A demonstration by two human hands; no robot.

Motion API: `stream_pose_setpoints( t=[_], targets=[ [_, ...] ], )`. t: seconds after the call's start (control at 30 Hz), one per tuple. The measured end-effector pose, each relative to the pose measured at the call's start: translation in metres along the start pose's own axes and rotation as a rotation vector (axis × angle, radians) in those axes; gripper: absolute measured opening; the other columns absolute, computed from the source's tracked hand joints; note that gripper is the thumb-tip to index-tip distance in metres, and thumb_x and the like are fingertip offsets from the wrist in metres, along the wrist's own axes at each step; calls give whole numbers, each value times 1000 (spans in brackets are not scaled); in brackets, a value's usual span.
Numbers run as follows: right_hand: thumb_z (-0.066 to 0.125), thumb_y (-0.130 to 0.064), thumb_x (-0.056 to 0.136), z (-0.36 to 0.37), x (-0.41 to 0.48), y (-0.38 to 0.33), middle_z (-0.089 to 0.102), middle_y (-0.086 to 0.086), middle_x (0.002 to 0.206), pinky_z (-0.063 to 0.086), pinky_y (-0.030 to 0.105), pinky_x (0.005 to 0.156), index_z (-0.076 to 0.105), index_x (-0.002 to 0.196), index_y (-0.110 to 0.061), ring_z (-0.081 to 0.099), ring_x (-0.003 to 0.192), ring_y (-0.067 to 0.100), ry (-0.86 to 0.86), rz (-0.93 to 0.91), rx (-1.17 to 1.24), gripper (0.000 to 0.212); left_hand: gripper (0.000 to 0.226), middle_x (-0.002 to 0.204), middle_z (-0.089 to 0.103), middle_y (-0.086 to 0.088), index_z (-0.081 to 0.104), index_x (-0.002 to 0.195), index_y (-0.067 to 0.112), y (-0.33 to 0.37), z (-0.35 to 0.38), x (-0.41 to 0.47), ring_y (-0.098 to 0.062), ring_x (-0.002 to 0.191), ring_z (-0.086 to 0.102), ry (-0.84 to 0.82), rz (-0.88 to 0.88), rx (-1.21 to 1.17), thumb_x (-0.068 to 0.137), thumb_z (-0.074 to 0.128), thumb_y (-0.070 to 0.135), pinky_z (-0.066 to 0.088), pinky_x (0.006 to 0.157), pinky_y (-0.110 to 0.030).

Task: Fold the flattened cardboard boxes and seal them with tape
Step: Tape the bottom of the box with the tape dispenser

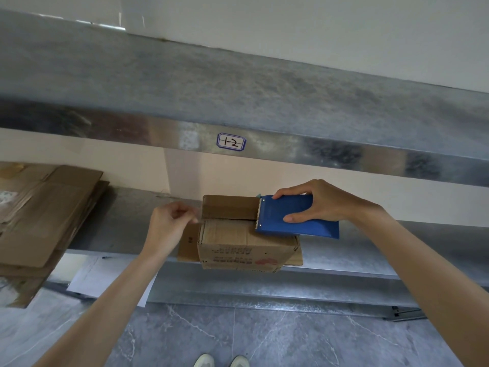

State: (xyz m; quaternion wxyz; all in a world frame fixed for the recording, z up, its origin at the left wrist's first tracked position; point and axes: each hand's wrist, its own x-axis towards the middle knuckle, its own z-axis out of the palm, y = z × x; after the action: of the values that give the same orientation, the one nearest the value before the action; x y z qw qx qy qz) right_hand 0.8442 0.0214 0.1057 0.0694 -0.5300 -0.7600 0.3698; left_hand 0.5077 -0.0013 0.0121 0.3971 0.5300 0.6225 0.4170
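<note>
A small folded cardboard box point(238, 247) with red print on its front stands at the front edge of the lower metal shelf point(370, 252). A strip of brown tape point(229, 211) runs across its top, from the box's left edge to a blue tape dispenser point(296, 221). My right hand point(315, 200) grips the dispenser, which lies flat over the box's right end with its toothed edge facing left. My left hand point(169, 223) pinches the tape's end at the box's top left corner.
A stack of flattened cardboard boxes point(45, 215) lies on the shelf at the left. An upper metal shelf point(238, 96) with a "1-2" label point(231, 141) hangs overhead. A white sheet point(105, 276) sits below the shelf. Grey tiled floor lies beneath.
</note>
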Motion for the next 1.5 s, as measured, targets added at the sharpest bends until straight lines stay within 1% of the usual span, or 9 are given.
stream_pose_setpoints(
  t=[0.37,0.6,0.7,0.93,1.07,1.13,1.2,1.37,1.5],
  targets=[
    [80,-53,75,2,1,-2,56,-41,124,51,33,99,62,116,-60,59,111,-6,-13,2,18,46,21,69,70,4,68,69,17,-16,8,0,-15,71,66,57,79,166,87,69,7,45,67,-29],
    [81,-52,75,3,-1,-1,58,-38,125,52,31,98,63,118,-56,60,110,-5,-4,15,29,46,4,72,70,3,70,90,15,-21,22,-10,-14,72,68,119,121,101,91,68,12,50,66,-27],
    [81,-51,76,2,-1,-1,57,-40,123,52,28,97,64,117,-56,60,109,-6,-2,24,22,45,26,63,67,0,61,114,25,-21,27,-11,-7,60,63,141,85,53,91,70,17,44,56,-10],
    [81,-50,76,2,-3,0,57,-41,122,50,16,91,64,117,-56,59,108,-10,9,31,25,45,28,63,65,6,64,113,18,-44,30,-18,-10,64,63,165,38,226,88,72,29,52,79,-34],
    [81,-49,76,2,-2,0,57,-42,121,50,13,89,64,116,-57,59,107,-10,4,38,19,44,25,82,70,10,66,106,19,-34,22,-6,-3,75,65,240,126,225,83,78,23,39,72,-2],
    [81,-49,77,2,-3,0,56,-43,121,48,10,89,64,116,-57,58,109,-11,7,35,17,43,25,101,69,7,67,107,17,-22,16,-1,-14,94,67,229,287,232,85,74,25,45,84,-14],
    [81,-49,77,2,-3,0,56,-43,122,48,12,92,64,117,-56,57,111,-11,8,34,9,44,41,124,62,8,65,117,21,-6,16,2,-14,118,57,44,401,257,85,65,47,46,98,-31],
    [79,-52,77,-1,-5,-3,53,-45,124,44,19,101,61,119,-58,52,116,-14,-1,37,-19,46,129,166,4,13,23,158,29,15,39,3,-8,153,-9,-486,517,754,52,52,97,-1,124,-43],
    [78,-54,78,-1,-8,-5,51,-46,125,47,26,102,59,120,-60,53,116,-10,4,27,-40,47,128,164,19,4,24,157,27,8,51,4,-20,153,9,-384,579,862,53,60,93,-3,124,-49]
  ],
)
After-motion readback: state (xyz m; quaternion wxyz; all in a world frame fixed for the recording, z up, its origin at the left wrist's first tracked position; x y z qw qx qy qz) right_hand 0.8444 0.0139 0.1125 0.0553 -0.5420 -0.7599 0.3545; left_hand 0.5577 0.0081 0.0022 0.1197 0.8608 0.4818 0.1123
